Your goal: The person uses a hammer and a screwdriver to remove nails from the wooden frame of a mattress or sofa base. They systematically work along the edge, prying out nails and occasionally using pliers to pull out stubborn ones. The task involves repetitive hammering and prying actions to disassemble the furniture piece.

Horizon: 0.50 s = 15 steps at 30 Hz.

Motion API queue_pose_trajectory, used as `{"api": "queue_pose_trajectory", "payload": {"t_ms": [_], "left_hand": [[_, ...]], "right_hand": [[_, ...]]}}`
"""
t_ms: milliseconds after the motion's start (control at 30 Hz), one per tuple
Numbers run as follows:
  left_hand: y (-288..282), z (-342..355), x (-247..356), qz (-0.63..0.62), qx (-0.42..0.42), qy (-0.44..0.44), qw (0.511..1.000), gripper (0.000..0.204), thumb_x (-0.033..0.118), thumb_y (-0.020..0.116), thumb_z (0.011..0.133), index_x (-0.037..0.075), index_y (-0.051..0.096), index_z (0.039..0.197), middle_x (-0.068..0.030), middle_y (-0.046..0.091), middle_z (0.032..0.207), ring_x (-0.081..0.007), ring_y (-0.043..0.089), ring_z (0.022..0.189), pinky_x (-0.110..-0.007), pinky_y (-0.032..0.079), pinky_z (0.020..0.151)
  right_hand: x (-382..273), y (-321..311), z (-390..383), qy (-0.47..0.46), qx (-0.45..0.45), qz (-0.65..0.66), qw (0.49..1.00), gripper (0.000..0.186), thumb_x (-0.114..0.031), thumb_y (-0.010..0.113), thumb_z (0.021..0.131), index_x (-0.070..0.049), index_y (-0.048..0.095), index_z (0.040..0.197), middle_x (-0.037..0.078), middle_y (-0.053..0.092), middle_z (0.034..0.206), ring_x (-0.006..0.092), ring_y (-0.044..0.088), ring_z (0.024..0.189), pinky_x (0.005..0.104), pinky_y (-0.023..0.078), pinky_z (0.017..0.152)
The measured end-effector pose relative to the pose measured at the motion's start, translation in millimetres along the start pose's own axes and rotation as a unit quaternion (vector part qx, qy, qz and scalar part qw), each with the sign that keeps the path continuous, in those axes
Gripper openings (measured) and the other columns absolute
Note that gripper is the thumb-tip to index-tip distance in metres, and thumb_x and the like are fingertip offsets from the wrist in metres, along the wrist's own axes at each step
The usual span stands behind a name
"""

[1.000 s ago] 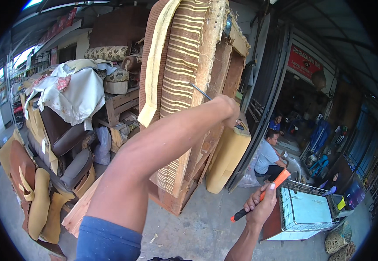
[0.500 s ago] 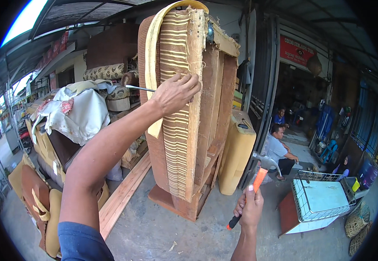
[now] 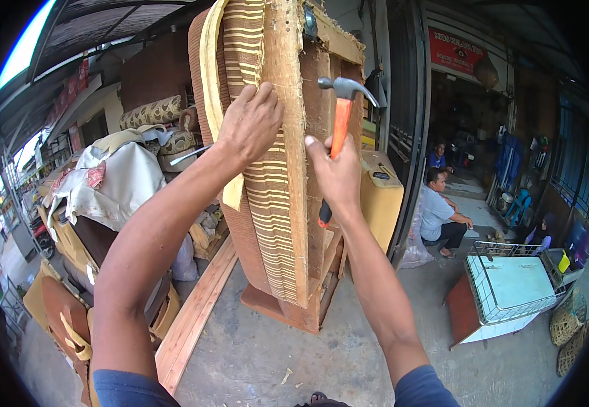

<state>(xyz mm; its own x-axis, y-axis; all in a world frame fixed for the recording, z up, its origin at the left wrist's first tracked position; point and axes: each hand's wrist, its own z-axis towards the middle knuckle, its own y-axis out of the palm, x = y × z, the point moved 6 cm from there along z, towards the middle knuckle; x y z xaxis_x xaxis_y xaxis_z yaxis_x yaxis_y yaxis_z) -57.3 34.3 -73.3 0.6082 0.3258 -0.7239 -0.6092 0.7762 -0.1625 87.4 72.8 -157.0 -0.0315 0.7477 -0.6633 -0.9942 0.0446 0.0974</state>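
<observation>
Clock read from the middle of the head view. A brown ribbed-fabric sofa with a bare wooden frame (image 3: 296, 224) is standing on end, filling 12 o'clock down to the centre, foot on the floor. Brown-and-cream striped fabric (image 3: 267, 210) is running down its near face; a long cream cloth strip (image 3: 211, 74) is hanging along it at 11.

Left hand (image 3: 250, 125), 11 o'clock: fingers are curling closed at the striped fabric's edge; can't tell if they're pinching it. A thin grey metal-shafted tool (image 3: 190, 155) is sticking out past the wrist toward 10, its handle hidden in the closed grip. Right hand (image 3: 338, 173), 2 o'clock: it's gripping an orange-and-black-handled claw hammer (image 3: 341, 125) with a steel head, which is standing nearly upright at 1, claw pointing right, in front of the frame; contact unclear.

Further out: a yellow padded block (image 3: 381, 210) is standing just right of the sofa at 3, a small dark object lying on top. A seated person in light blue (image 3: 435, 210) is sitting beyond it. At 4, a wire-railed white-and-brown cart (image 3: 511, 278) is standing near woven baskets (image 3: 568, 322). Pale wooden planks (image 3: 189, 325) are lying at 7; a white cloth (image 3: 108, 193) is draping a furniture pile at 9.
</observation>
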Motion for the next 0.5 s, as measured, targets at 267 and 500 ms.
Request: {"api": "queue_pose_trajectory", "payload": {"t_ms": [267, 500], "left_hand": [[-2, 20, -12, -0.092, -0.081, -0.048, 0.991, 0.019, 0.016, 0.062, 0.084, 0.006, 0.077, 0.088, -0.0062, 0.072, 0.096, -0.0215, 0.053, 0.115, -0.034, 0.039, 0.096], [-6, -15, -12, -0.105, -0.095, 0.102, 0.985, 0.018, 0.015, 0.065, 0.077, 0.011, 0.077, 0.089, -0.0042, 0.073, 0.09, -0.0199, 0.055, 0.111, -0.034, 0.04, 0.095]], "right_hand": [[-27, 64, 83, -0.108, 0.152, -0.145, 0.972, 0.053, -0.048, 0.082, 0.08, -0.004, 0.055, 0.092, 0.016, 0.067, 0.078, 0.0344, 0.067, 0.074, 0.0452, 0.051, 0.069], [-45, 58, 72, 0.033, 0.086, -0.163, 0.982, 0.051, -0.045, 0.081, 0.081, -0.001, 0.06, 0.097, 0.021, 0.071, 0.088, 0.0385, 0.07, 0.088, 0.0486, 0.052, 0.078]]}}
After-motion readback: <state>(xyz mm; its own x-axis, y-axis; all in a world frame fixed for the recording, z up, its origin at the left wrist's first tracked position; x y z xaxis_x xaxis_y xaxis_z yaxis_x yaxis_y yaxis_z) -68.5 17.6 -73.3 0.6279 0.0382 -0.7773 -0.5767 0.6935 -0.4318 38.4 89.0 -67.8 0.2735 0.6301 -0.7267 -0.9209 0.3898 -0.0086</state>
